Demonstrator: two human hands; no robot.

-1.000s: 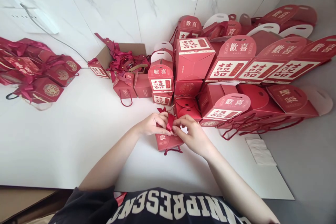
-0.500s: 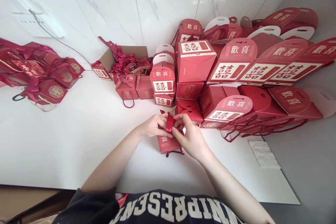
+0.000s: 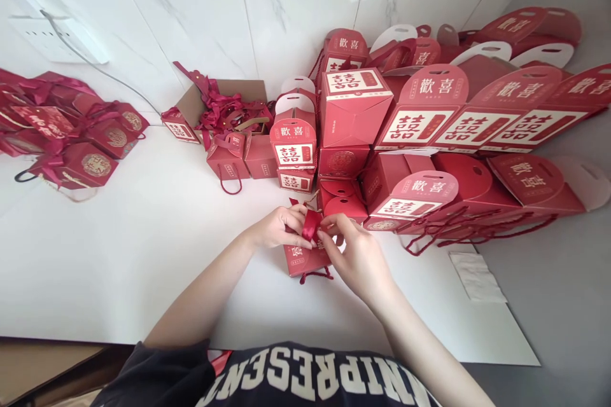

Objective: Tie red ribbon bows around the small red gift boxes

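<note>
A small red gift box [image 3: 308,259] lies on the white table before me, a dark red cord handle [image 3: 316,276] hanging from its near side. Over the top of the box, a shiny red ribbon [image 3: 312,226] is gathered between my hands. My left hand [image 3: 281,227] pinches the ribbon from the left, its fingers curled. From the right, my right hand [image 3: 354,248] holds the ribbon's right edge between thumb and fingertips. Part of the box is hidden beneath my fingers.
Stacked red gift boxes [image 3: 420,127] fill the right side, close beyond my right hand. An open carton [image 3: 188,107] of red ribbons stands against the tiled wall. Ribboned boxes [image 3: 95,165] are piled at the far left. A white tissue [image 3: 477,276] lies near the right edge.
My right hand has shifted slightly right and its fingers have moved along the ribbon. The ribbon looks more spread and slanted. My left hand keeps its grip.
</note>
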